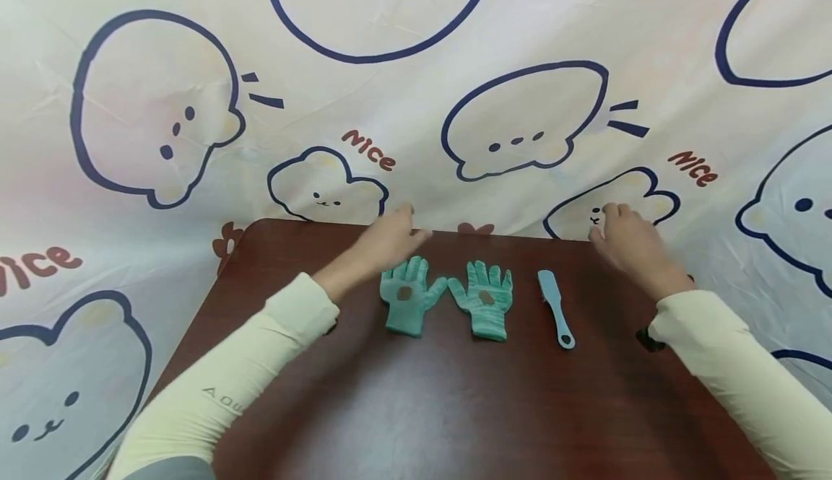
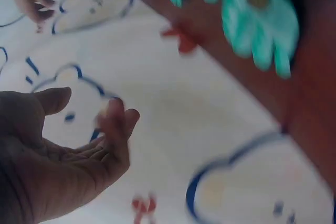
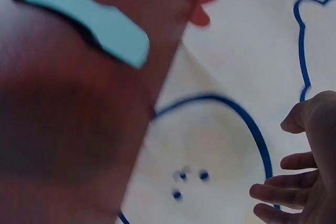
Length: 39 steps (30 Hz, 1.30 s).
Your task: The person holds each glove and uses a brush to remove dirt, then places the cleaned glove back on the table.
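Two green gloves lie side by side on the table, fingers toward the back: a left glove [image 1: 407, 307] and a right glove [image 1: 487, 314], each with a brown spot on it. To their right lies a light blue brush-like tool [image 1: 555, 308] with a hole in its handle end. My left hand [image 1: 390, 238] hovers over the table's back edge, just above the left glove, holding nothing, its fingers loosely bent. Beyond the blue tool, my right hand [image 1: 630, 245] hangs in the air near the back right, also holding nothing, fingers apart in the right wrist view.
The dark brown table [image 1: 416, 408] has a rounded back left corner. Behind it and at both sides hangs a pale cloth [image 1: 416, 105] printed with blue-outlined cartoon figures and red lettering, right up against the back edge.
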Available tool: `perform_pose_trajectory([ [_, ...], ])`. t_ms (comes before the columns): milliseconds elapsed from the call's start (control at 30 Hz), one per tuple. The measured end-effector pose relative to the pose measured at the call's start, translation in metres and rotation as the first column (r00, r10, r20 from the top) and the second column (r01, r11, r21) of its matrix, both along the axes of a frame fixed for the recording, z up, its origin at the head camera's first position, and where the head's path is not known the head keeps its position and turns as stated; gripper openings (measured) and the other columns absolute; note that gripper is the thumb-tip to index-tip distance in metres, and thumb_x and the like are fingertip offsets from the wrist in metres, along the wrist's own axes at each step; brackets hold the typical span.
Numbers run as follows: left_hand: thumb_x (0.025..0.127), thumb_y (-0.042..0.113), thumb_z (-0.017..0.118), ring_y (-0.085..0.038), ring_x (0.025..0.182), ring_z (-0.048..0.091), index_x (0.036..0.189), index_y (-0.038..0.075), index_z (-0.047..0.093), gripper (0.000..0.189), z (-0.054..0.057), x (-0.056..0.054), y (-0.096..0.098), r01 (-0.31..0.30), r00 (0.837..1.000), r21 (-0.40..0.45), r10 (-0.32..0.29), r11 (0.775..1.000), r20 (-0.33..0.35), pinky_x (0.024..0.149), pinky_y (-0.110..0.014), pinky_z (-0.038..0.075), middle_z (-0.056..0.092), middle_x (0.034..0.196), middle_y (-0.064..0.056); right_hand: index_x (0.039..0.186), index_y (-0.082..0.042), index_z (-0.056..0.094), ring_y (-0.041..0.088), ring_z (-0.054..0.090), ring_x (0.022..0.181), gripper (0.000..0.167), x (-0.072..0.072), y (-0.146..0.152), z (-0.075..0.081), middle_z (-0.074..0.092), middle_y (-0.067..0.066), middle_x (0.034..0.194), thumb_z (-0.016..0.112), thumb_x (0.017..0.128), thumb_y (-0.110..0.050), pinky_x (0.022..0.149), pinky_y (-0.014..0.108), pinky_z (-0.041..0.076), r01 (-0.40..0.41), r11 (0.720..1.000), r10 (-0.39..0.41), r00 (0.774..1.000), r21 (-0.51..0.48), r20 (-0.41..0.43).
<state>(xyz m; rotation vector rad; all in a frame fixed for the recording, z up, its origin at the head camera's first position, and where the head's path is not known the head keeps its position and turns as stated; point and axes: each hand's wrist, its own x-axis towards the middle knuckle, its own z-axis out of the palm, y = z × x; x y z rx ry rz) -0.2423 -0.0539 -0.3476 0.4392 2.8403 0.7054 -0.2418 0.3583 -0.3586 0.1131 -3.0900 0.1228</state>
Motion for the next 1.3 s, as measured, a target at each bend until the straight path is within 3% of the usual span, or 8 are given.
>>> perform_pose_trajectory([
  [167,0.105,0.047,0.054,-0.032,0.086,0.073,0.157,-0.010,0.025,0.082,-0.043,0.015,0.033,-0.070,0.985,0.111,0.051,0.991,0.162,0.079,-0.040,0.060,0.068,0.116,-0.026,0.126,0.018,0.047,0.048,0.064,0.097,0.048,0.019,-0.019,-0.033,0.057,0.038,0.117,0.052,0.104,-0.024,0.077,0.059,0.057,-0.047,0.999,0.047,0.999,0.002,0.000],
  [300,0.104,0.049,0.055,-0.025,0.075,0.065,0.119,-0.009,0.062,0.061,-0.082,0.027,0.059,-0.071,0.986,0.070,0.059,0.995,0.156,0.067,-0.035,0.056,0.066,0.124,-0.027,0.114,0.013,0.053,0.039,0.065,0.085,0.038,0.033,-0.030,-0.054,0.064,0.029,0.101,0.058,0.101,-0.023,0.070,0.054,0.058,-0.113,0.991,0.114,0.993,0.074,-0.019],
  [400,0.102,0.053,0.055,-0.023,0.068,0.060,0.091,0.000,0.068,0.056,-0.102,0.031,0.078,-0.083,0.983,0.031,0.076,0.996,0.166,0.061,-0.034,0.052,0.068,0.115,-0.022,0.108,0.010,0.055,0.035,0.064,0.080,0.033,0.041,-0.034,-0.067,0.063,0.024,0.093,0.060,0.099,-0.022,0.066,0.051,0.057,-0.142,0.985,0.145,0.989,0.100,-0.017],
  [500,0.100,0.059,0.055,-0.023,0.077,0.064,0.092,0.000,0.072,0.062,-0.114,0.030,0.095,-0.102,0.983,-0.028,0.105,0.994,0.148,0.061,-0.035,0.054,0.069,0.109,-0.019,0.105,0.009,0.055,0.032,0.062,0.076,0.031,0.048,-0.038,-0.079,0.062,0.021,0.090,0.060,0.100,-0.022,0.060,0.047,0.055,-0.149,0.986,0.148,0.989,0.076,0.010],
  [767,0.089,0.068,0.066,-0.032,0.111,0.064,0.140,-0.010,0.045,0.095,-0.128,0.021,0.127,-0.239,0.953,-0.087,0.250,0.967,0.170,0.091,-0.041,0.058,0.059,0.130,-0.025,0.121,0.014,0.053,0.031,0.062,0.085,0.047,0.058,-0.045,-0.104,0.062,0.029,0.110,0.060,0.101,-0.027,0.067,0.046,0.058,-0.072,0.997,0.070,0.992,0.010,0.104],
  [933,0.089,0.061,0.071,-0.031,0.113,0.061,0.142,-0.008,0.042,0.092,-0.133,0.018,0.140,-0.266,0.949,-0.117,0.282,0.957,0.144,0.095,-0.040,0.057,0.054,0.134,-0.025,0.124,0.015,0.053,0.033,0.063,0.088,0.052,0.062,-0.048,-0.113,0.062,0.030,0.113,0.060,0.101,-0.031,0.068,0.048,0.059,-0.051,0.999,0.050,0.993,-0.001,0.103],
  [1100,0.091,0.057,0.071,-0.029,0.114,0.060,0.138,-0.006,0.051,0.082,-0.141,0.013,0.149,-0.197,0.974,-0.219,0.216,0.956,0.069,0.096,-0.037,0.056,0.059,0.127,-0.019,0.129,0.015,0.051,0.039,0.064,0.100,0.059,0.063,-0.052,-0.117,0.061,0.033,0.121,0.058,0.102,-0.038,0.079,0.056,0.060,-0.041,0.999,0.042,0.990,-0.005,0.134],
  [1300,0.090,0.030,0.073,-0.031,0.100,0.063,0.109,-0.001,0.072,0.036,-0.142,0.009,0.154,-0.139,0.989,-0.147,0.144,0.979,0.021,0.079,-0.042,0.059,0.064,0.113,-0.016,0.129,0.018,0.047,0.037,0.063,0.094,0.060,0.061,-0.051,-0.122,0.060,0.033,0.115,0.061,0.101,-0.033,0.074,0.054,0.060,0.005,0.998,0.004,0.987,-0.055,0.159],
])
